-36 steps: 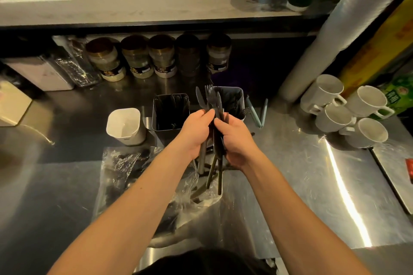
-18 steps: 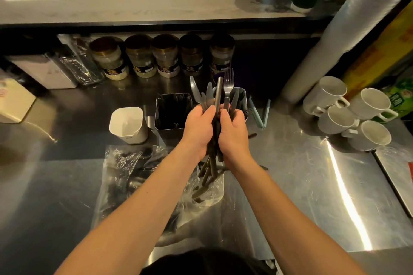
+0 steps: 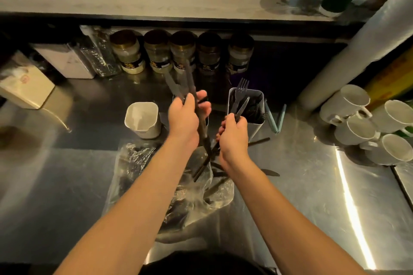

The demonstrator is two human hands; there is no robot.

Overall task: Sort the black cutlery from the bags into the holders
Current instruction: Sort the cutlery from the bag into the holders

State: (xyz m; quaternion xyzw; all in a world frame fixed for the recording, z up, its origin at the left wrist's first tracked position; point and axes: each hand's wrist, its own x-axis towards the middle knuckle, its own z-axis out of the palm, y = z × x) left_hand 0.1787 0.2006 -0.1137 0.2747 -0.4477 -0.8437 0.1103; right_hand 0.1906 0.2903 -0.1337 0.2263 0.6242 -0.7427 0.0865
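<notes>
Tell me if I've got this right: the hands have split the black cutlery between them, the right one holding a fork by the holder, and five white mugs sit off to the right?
Almost. The head view shows four white mugs, not five. The rest holds: the left hand grips one bunch of black cutlery, and the right hand holds a fork by the holder.

steel counter (image 3: pixel 301 196) | on it: bag (image 3: pixel 138 163), holders (image 3: pixel 143 119), mugs (image 3: pixel 355 129), jars (image 3: pixel 156 53)

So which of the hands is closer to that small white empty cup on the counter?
Left. The left hand holds black cutlery just to the right of the white cup; the right hand is farther right, in front of the cutlery holder.
</notes>
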